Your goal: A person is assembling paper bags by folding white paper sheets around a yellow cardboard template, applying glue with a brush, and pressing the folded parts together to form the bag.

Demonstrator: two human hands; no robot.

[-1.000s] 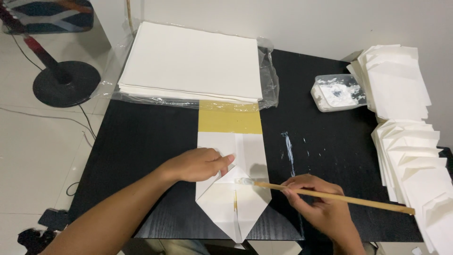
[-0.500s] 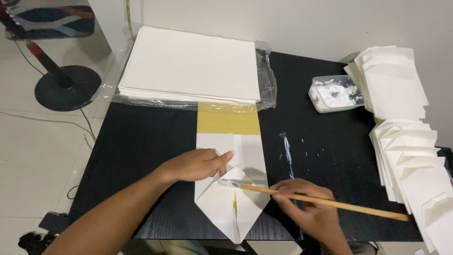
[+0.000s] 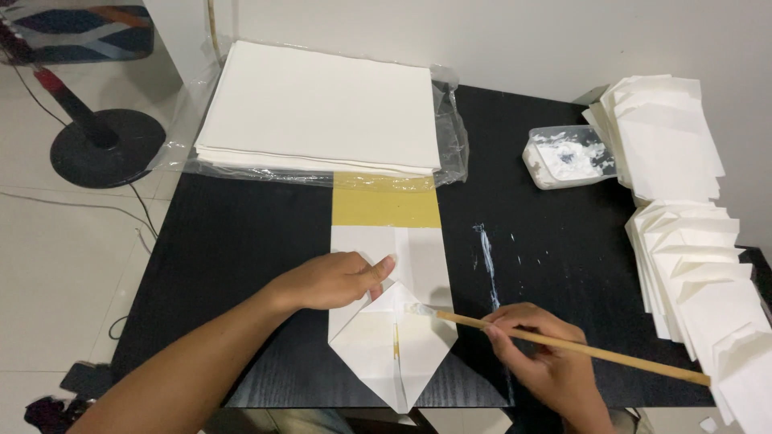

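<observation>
Folded paper (image 3: 394, 345): I saw it pinned flat under the left hand (image 3: 334, 280).
Brush (image 3: 563, 344): gripped by the right hand (image 3: 547, 366), tip on the flap beside the left thumb.

Left hand (image 3: 334, 280) flat, right hand (image 3: 545, 362) pinched.
</observation>
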